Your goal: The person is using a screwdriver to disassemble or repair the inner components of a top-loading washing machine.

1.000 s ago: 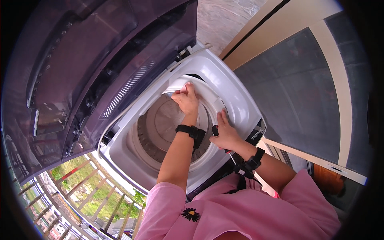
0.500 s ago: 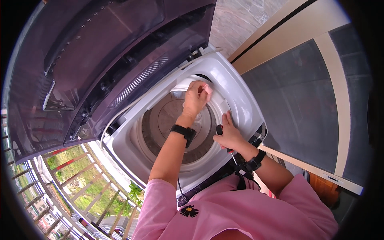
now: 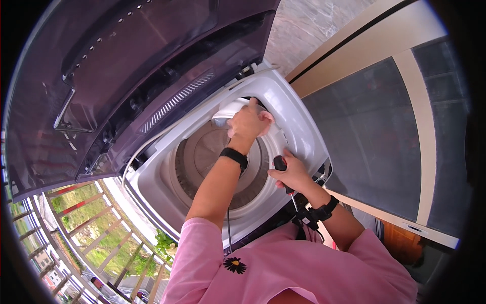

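Inside the open top-loading washing machine point(image 3: 298, 116), my left hand point(image 3: 245, 121) is closed on a small pink cloth point(image 3: 266, 120) at the back-right part of the white tub ring point(image 3: 228, 106). My right hand point(image 3: 288, 172) is at the ring's right side, closed on a screwdriver point(image 3: 279, 163) with a black and red handle, its metal shaft pointing down toward me. Some of its fingers reach onto the rim. Below my hands lies the grey tub bottom point(image 3: 207, 152), partly hidden by my left arm.
The dark purple lid point(image 3: 131, 61) stands raised at the left. A beige and dark-grey panel point(image 3: 364, 131) borders the machine at the right. A railing point(image 3: 96, 228) with greenery beyond is at the lower left, and a marble surface point(image 3: 293, 30) lies behind.
My left hand has moved rightward along the back of the ring with the pink cloth. My right hand has shifted slightly down, still with the screwdriver.
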A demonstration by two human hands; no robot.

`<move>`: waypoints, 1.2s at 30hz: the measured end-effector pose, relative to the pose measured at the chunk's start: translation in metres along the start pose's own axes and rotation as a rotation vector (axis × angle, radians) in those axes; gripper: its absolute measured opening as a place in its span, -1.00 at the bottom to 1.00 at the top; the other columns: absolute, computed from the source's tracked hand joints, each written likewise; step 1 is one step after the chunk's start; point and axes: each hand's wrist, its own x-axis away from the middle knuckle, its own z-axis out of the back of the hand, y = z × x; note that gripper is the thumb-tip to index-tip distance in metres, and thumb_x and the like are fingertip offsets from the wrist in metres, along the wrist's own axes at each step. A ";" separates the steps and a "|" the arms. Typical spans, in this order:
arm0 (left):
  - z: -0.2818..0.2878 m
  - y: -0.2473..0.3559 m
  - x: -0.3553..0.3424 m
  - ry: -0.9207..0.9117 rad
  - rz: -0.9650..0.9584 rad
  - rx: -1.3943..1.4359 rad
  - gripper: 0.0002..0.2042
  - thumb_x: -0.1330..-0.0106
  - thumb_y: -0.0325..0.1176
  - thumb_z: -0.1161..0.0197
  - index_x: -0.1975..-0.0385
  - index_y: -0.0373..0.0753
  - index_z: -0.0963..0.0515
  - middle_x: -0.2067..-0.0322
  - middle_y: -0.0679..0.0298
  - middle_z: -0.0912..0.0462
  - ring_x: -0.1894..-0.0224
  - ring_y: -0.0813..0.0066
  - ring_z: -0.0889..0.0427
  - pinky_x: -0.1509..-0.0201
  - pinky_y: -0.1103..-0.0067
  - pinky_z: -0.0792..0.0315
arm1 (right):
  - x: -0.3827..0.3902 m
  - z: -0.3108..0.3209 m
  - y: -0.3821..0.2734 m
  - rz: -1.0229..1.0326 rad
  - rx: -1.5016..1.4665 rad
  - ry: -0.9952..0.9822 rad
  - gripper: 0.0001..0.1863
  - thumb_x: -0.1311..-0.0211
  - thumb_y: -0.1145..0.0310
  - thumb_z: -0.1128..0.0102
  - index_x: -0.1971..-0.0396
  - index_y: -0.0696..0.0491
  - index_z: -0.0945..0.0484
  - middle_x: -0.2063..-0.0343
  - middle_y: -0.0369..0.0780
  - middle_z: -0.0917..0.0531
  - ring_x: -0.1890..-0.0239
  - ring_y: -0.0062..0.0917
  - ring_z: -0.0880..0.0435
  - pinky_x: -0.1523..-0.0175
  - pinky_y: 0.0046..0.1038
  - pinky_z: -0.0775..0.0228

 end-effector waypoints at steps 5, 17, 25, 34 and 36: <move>0.004 -0.004 0.002 -0.028 0.038 -0.055 -0.33 0.03 -0.02 -0.40 -0.08 -0.17 -0.35 0.14 0.00 -0.63 0.07 0.02 -0.66 0.00 0.24 -0.47 | 0.044 0.040 -0.036 0.381 -0.639 0.352 -0.76 -0.27 0.40 -0.20 0.17 0.26 -0.58 0.37 -0.20 -0.68 0.52 -0.63 -0.63 0.39 -0.58 -0.49; 0.008 0.007 0.005 -0.167 0.110 -0.243 -0.04 0.21 0.10 -0.53 -0.20 -0.19 -0.19 0.09 0.10 -0.61 0.07 0.22 -0.68 0.04 0.44 -0.56 | 0.062 0.041 -0.014 0.825 -0.237 0.626 -0.56 0.09 0.50 -0.54 0.15 0.13 -0.59 0.22 -0.20 -0.68 0.20 -0.56 -0.67 0.05 -0.57 -0.49; 0.013 0.012 0.009 -0.169 0.077 -0.266 0.02 0.27 0.13 -0.56 -0.21 -0.20 -0.18 0.07 0.07 -0.60 0.03 0.21 -0.67 0.04 0.45 -0.56 | 0.039 0.016 -0.008 0.935 0.183 0.727 -0.57 0.21 0.54 -0.54 0.23 0.09 -0.62 0.21 -0.18 -0.68 0.21 -0.34 -0.68 0.13 -0.43 -0.57; 0.009 0.010 0.006 -0.152 0.046 -0.231 -0.17 0.02 0.22 -0.37 -0.15 -0.20 -0.27 0.13 0.04 -0.64 0.05 0.13 -0.68 0.03 0.36 -0.54 | 0.042 -0.007 -0.009 0.888 0.564 0.785 -0.56 0.11 0.52 -0.44 0.18 0.12 -0.44 0.15 -0.14 -0.56 0.24 -0.22 -0.57 0.12 -0.27 -0.47; 0.006 0.010 0.005 -0.132 0.035 -0.253 -0.30 -0.10 0.17 -0.29 -0.11 -0.20 -0.30 0.17 0.04 -0.66 0.08 0.11 -0.69 0.05 0.35 -0.53 | 0.042 -0.011 -0.004 0.819 0.555 0.784 -0.60 0.05 0.51 -0.40 0.18 0.12 -0.44 0.17 -0.11 -0.55 0.24 -0.18 -0.58 0.13 -0.24 -0.48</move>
